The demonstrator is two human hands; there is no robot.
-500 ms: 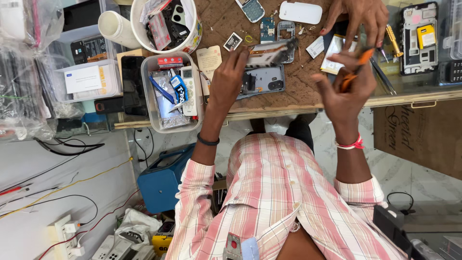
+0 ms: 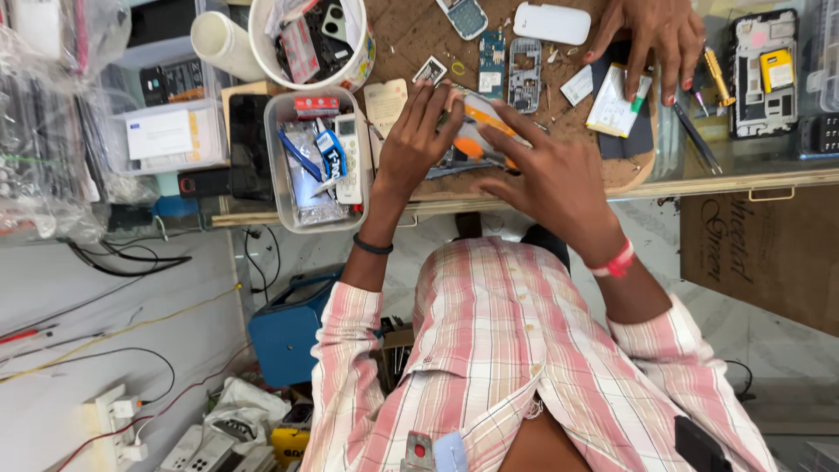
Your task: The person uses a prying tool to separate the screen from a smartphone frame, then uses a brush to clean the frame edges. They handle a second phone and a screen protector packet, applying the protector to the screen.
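- Head view shows the person's left hand [image 2: 418, 144] and right hand [image 2: 551, 179] meeting over the near edge of the wooden worktable [image 2: 411, 39].
- Left hand's fingers are curled round a small phone part [image 2: 468, 109], pinching it from the side; what kind of part it is cannot be told.
- Right hand is partly open with fingers spread, and an orange-handled tool [image 2: 485, 150] lies under its fingertips; whether it truly grips the tool cannot be told.
- Both the part and the tool sit just inside the table's near edge, between the two hands.
- Another person's hand [image 2: 651, 39] rests flat, fingers splayed, at the far side of the table, on a white paper packet [image 2: 612, 109] with a green-capped pen.
- A clear plastic tub [image 2: 319, 157] of small parts stands at the table's near left edge, just beside the left hand's wrist.
- A white round bucket [image 2: 358, 65] of phone pieces stands behind the tub, toward the far left corner.
- A bare phone circuit board [image 2: 491, 65] and a grey phone frame [image 2: 524, 74] lie side by side at mid-table, beyond the hands.
- A white oval phone cover [image 2: 551, 22] lies near the far edge.
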